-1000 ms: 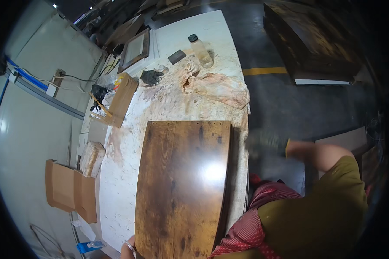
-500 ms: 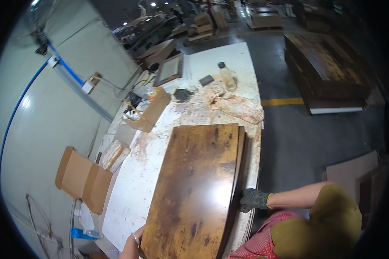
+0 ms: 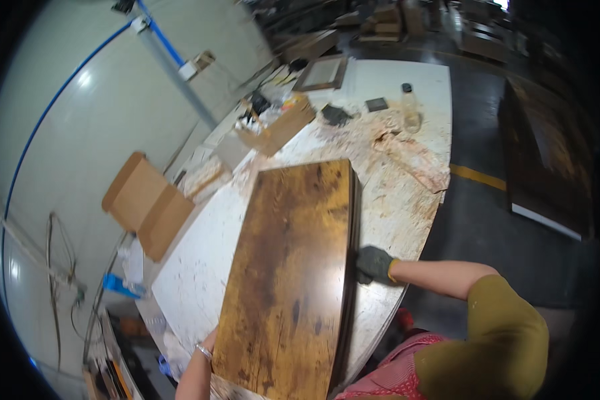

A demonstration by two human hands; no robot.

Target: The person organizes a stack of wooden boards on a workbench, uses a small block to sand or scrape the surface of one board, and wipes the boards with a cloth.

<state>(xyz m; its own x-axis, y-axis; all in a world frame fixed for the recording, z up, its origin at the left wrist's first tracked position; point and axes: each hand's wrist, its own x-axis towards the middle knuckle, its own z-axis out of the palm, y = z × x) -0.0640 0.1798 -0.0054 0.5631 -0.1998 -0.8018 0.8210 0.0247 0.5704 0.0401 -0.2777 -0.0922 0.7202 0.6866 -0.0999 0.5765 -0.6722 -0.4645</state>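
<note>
A stack of brown wooden panels (image 3: pixel 283 267) with dark knots and a glossy top lies lengthwise in front of me on the white table. Against its right edge presses my right hand (image 3: pixel 375 265), in a dark grey glove with a yellow cuff, its fingers curled at the panels' sides. My left hand (image 3: pixel 211 341), bare with a bracelet at the wrist, touches the stack's left edge near its close end. The left fingers are hidden behind the panel. The lower panels show only as dark edges along the right side.
Beyond the stack lie a crumpled stained cloth (image 3: pixel 413 160), a bottle with a dark cap (image 3: pixel 410 110), a dark block (image 3: pixel 377 104), a dark glove (image 3: pixel 335 115) and a framed panel (image 3: pixel 321 73). Cardboard boxes (image 3: pixel 150 203) line the left side. Dark wooden furniture (image 3: pixel 547 160) stands across the floor.
The stack has shifted left, away from the table's right edge, and its panels line up more closely. My right hand has moved in against it. My view has turned.
</note>
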